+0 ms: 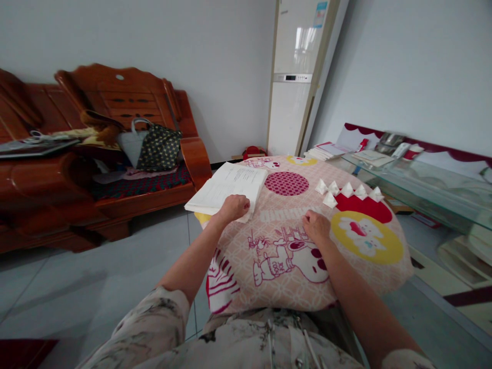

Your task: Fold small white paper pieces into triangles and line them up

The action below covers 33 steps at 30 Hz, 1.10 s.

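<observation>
My left hand (235, 207) is closed in a fist at the near right corner of an open book (226, 185) with printed pages; nothing shows in its fingers. My right hand (317, 226) rests as a loose fist on the pink patterned tablecloth (269, 261), right of the book, and nothing is seen in it either. Beyond it, to the right, several small white folded paper pyramids (347, 190) sit in a row, with one paper pyramid (329, 200) in front. My curled fingertips are partly hidden.
Behind the table on the right, a glass-topped stand (418, 182) carries papers, a red item and metal bowls. A wooden sofa (126, 97) with a dark patterned bag (158, 147) stands at left. A tall white air conditioner (289, 113) fills the corner.
</observation>
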Tool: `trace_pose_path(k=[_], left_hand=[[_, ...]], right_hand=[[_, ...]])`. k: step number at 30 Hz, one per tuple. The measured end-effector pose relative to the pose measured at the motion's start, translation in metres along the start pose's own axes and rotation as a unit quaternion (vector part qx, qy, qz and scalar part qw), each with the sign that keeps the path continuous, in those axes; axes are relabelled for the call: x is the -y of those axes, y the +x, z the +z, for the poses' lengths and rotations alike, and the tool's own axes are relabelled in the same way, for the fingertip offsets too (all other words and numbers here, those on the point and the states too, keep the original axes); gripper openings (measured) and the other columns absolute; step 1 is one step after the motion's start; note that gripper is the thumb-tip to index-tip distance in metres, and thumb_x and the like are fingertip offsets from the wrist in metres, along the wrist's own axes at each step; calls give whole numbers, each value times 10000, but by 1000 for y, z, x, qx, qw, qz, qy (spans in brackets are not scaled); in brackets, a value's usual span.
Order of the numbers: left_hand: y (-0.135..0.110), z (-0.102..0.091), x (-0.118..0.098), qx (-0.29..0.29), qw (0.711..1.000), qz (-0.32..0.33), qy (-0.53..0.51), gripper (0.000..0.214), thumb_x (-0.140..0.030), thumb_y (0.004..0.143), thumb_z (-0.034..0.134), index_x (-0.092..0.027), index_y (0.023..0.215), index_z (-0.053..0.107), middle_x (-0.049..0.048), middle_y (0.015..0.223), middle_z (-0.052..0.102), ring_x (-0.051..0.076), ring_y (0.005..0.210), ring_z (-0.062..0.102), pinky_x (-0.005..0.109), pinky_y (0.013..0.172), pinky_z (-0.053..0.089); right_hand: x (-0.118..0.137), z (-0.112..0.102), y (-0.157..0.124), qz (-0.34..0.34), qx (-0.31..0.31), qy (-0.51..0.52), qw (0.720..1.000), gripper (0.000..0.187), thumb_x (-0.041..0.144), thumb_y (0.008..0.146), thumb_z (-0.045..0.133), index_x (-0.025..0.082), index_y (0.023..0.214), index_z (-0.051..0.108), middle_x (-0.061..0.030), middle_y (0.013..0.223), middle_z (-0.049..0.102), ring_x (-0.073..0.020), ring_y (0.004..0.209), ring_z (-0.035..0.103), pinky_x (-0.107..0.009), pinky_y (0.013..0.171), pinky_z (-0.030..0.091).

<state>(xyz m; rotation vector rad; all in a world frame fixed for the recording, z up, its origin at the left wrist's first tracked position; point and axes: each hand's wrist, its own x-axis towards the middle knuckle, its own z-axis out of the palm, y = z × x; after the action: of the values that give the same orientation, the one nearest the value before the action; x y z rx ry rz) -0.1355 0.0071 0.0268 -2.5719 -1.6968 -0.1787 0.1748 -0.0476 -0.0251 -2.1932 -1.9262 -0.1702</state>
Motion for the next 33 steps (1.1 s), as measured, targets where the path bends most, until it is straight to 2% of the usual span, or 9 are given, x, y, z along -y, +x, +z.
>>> trace_pose_path(k=[5, 10, 13, 20, 24, 28, 33], left_hand=[[-1, 1, 1, -11, 999, -36, -20, 217, -205, 845, 591, -201, 938, 787, 98, 1009, 771, 253, 931, 706, 309, 768, 470], [-5, 0, -11, -14, 998, -67, -13, 266, -387, 855, 639, -190, 978, 767, 109, 1046, 762, 276, 972, 704, 321, 777, 478], [-6, 0, -19, -12, 996, -87, -2, 321, -439, 851, 634, -191, 1015, 755, 107, 1082, 753, 281, 1001, 702, 325, 797, 489], [-5, 6, -26, -18, 992, -122, 5, 350, -419, 886, 575, -174, 1059, 756, 134, 1084, 745, 299, 1036, 702, 355, 837, 506], [-4, 5, -26, -12, 992, -129, 10, 324, -310, 891, 539, -158, 1064, 767, 157, 1069, 745, 316, 1037, 706, 366, 834, 513], [-6, 4, -22, -12, 991, -130, -2, 330, -223, 917, 476, -177, 1056, 771, 137, 1097, 749, 304, 1046, 706, 351, 817, 512], [-6, 7, -16, -26, 985, -169, -35, 264, -283, 937, 534, -187, 1022, 764, 121, 1072, 757, 283, 1026, 704, 328, 803, 499]], right_hand=[[1, 1, 1, -1, 2, -3, 1000, 255, 325, 994, 512, 191, 974, 728, -97, 927, 766, -203, 839, 671, -297, 658, 323], [2, -1, 1, 3, 8, -4, 1000, 257, 311, 994, 505, 190, 976, 732, -100, 936, 770, -200, 839, 673, -299, 655, 319], [2, -2, 1, 1, 6, -8, 1000, 258, 308, 994, 500, 189, 971, 727, -99, 936, 771, -201, 841, 677, -303, 646, 304], [2, -2, 1, -1, 5, -7, 1000, 262, 306, 994, 496, 187, 962, 727, -100, 926, 768, -199, 826, 669, -304, 642, 300], [1, 1, 2, 0, 0, -6, 1000, 259, 306, 992, 500, 189, 959, 729, -97, 911, 764, -196, 816, 660, -298, 648, 306], [1, 2, 2, 2, 0, 1, 1000, 253, 307, 990, 506, 192, 961, 729, -95, 900, 759, -191, 804, 652, -292, 646, 304], [0, 2, 3, 0, 0, 2, 1000, 251, 300, 987, 509, 189, 959, 732, -98, 910, 761, -191, 807, 653, -293, 644, 303]])
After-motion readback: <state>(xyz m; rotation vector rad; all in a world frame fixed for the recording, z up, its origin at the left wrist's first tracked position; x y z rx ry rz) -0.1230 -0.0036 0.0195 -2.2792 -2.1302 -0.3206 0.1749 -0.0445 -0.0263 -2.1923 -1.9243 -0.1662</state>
